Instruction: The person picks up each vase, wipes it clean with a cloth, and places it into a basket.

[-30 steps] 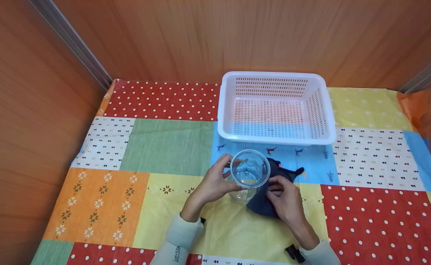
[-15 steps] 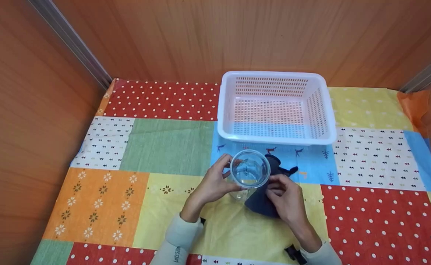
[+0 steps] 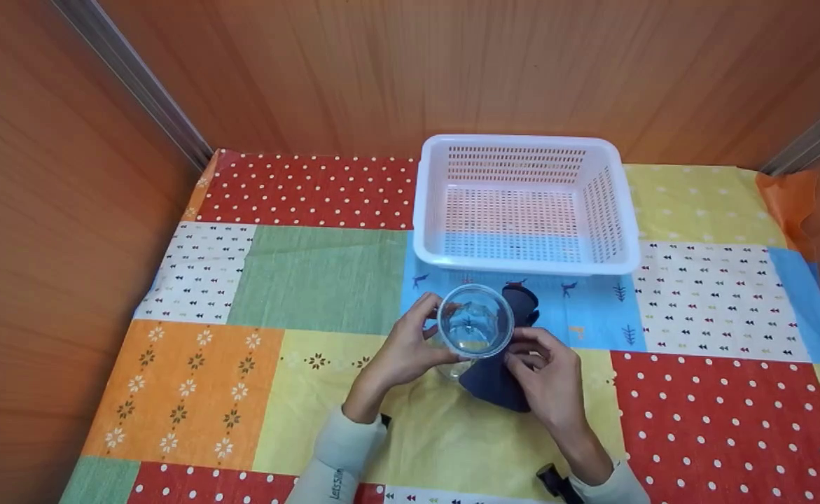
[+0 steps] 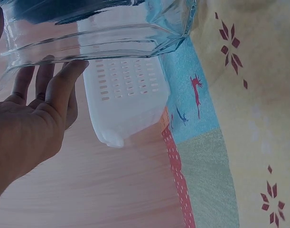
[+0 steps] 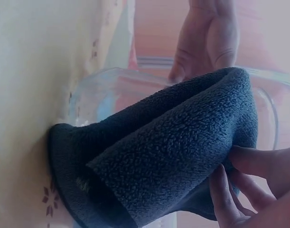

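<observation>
My left hand [image 3: 410, 346] grips a clear glass jar [image 3: 476, 325] from its left side, thumb at the near side of the rim. In the left wrist view its fingertips touch the faceted wall of the glass jar [image 4: 121, 45]. A dark blue fleecy cloth [image 3: 495, 387] lies along the right side of the jar, partly hidden by it and by my right hand [image 3: 552, 381]. The right wrist view shows the fingers and thumb of that hand pinching the folded cloth [image 5: 168, 147], whose lower end hangs down by the tablecloth.
Behind the jar stands a white plastic basket [image 3: 525, 269] with slotted walls. A patchwork tablecloth [image 3: 325, 280] covers the table. Wooden panels [image 3: 381, 77] rise at the back and sides.
The cloth has shifted left along the jar, and its far end has swung left and away. My right hand has turned slightly with it; the left hand and jar stay put.
</observation>
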Available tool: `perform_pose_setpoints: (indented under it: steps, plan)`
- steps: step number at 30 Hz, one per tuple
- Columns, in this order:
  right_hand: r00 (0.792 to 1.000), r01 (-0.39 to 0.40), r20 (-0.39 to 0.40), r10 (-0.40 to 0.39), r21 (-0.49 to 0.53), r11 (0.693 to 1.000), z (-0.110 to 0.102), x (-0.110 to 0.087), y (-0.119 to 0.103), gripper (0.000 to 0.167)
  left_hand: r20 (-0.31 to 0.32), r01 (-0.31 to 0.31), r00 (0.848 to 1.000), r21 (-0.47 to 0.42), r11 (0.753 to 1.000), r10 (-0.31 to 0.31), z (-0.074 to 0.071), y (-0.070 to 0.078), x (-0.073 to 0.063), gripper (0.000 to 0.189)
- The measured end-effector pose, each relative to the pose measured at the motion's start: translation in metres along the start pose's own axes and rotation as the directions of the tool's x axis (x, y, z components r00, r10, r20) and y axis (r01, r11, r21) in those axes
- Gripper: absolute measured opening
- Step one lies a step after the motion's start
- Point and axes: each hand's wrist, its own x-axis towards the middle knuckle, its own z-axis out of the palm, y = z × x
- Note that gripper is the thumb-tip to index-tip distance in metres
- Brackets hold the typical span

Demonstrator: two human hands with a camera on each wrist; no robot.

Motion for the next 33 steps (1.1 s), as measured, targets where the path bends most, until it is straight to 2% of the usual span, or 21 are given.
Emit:
perform_pose_setpoints:
  steps: [8, 14, 18, 24, 28, 33]
  plan:
    - [0.998, 0.049, -0.033, -0.046, 0.101, 0.994, 0.004, -0.003, 0.003, 0.029, -0.001, 0.002, 1.0, 0.006, 1.0, -0.002, 0.0, 0.0, -0.001, 0.059]
    - [0.996, 0.067, -0.062, -0.059, 0.133, 0.989, 0.006, -0.007, 0.005, 0.028, 0.003, 0.002, 1.0, 0.001, 1.0, -0.002, 0.0, -0.001, -0.001, 0.06]
    - [0.996, 0.073, -0.063, -0.068, 0.072, 0.995, 0.006, -0.006, 0.004, 0.028, 0.007, 0.001, 1.0, -0.001, 1.0, -0.001, -0.001, 0.0, -0.001, 0.062]
    - [0.989, 0.132, -0.048, -0.137, -0.087, 0.987, 0.004, -0.003, 0.002, 0.028, 0.017, -0.003, 1.0, -0.009, 1.0, 0.004, -0.001, 0.0, -0.001, 0.065]
    - [0.985, 0.165, -0.033, -0.17, -0.131, 0.978, 0.003, -0.001, 0.005, 0.026, 0.015, 0.003, 1.0, -0.008, 1.0, -0.003, -0.001, 0.0, -0.001, 0.064]
    - [0.985, 0.173, 0.004, -0.175, -0.176, 0.969, 0.001, 0.001, 0.011, 0.024, 0.012, 0.013, 1.0, -0.019, 1.0, -0.013, -0.001, 0.001, -0.001, 0.06]
